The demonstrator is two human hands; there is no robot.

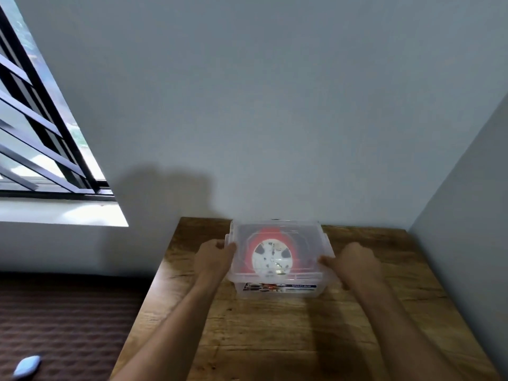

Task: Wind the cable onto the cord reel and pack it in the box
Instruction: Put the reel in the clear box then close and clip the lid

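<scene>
Item: clear plastic box (277, 291) on my wooden table (275, 339), near the wall, lid (275, 235) on top. Contents: red cord reel (270, 257) with white hub, seen through the lid. My left hand (215, 255) grips the lid's left edge; my right hand (353, 264) pinches its right edge.
</scene>
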